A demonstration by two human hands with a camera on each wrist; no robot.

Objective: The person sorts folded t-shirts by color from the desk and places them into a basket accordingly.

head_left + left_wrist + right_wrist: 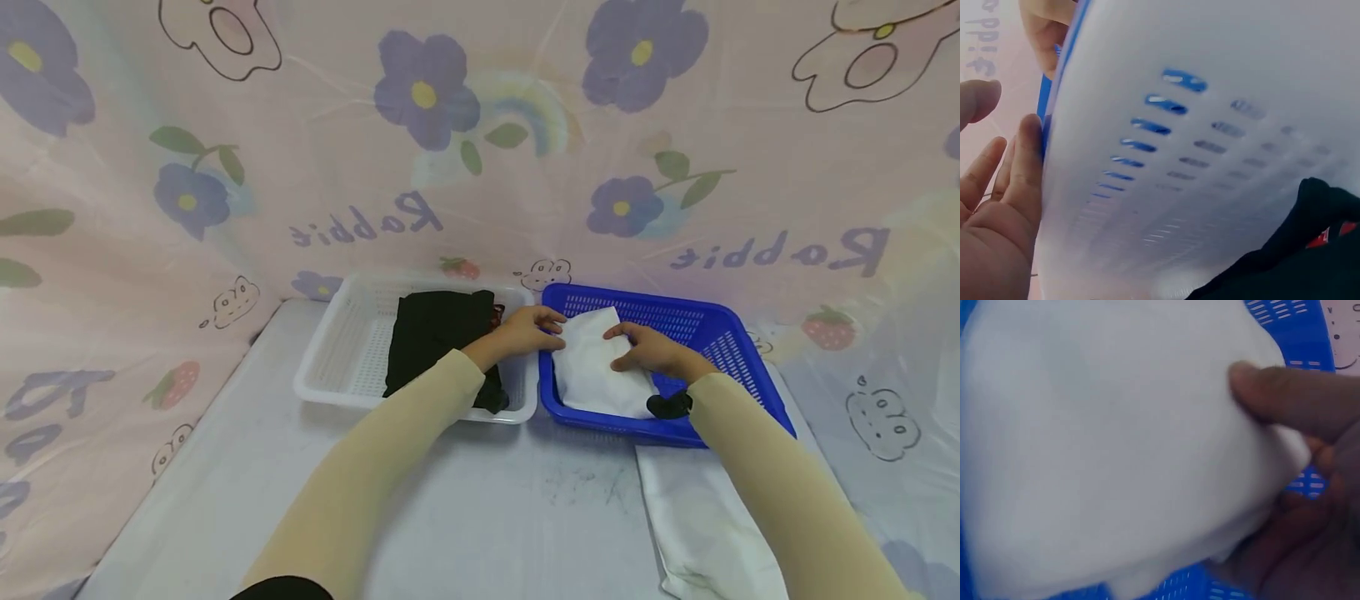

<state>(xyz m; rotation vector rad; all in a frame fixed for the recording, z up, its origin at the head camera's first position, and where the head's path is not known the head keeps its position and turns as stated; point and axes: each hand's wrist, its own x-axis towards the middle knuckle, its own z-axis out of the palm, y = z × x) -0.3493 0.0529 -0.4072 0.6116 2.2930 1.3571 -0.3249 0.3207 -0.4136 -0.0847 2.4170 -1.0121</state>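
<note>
A folded white cloth lies in the left part of the blue basket. At its right edge my right hand grips it; in the right wrist view the thumb lies on top and fingers curl beneath the edge. My left hand reaches over the meeting rims of the two baskets, its fingertips by the cloth's left edge. The left wrist view shows that hand with fingers extended, thumb apart, beside the white basket's wall.
To the left stands a white basket holding a folded black garment, partly behind my left forearm. Another white cloth lies on the table in front of the blue basket. A patterned sheet hangs behind and at the sides.
</note>
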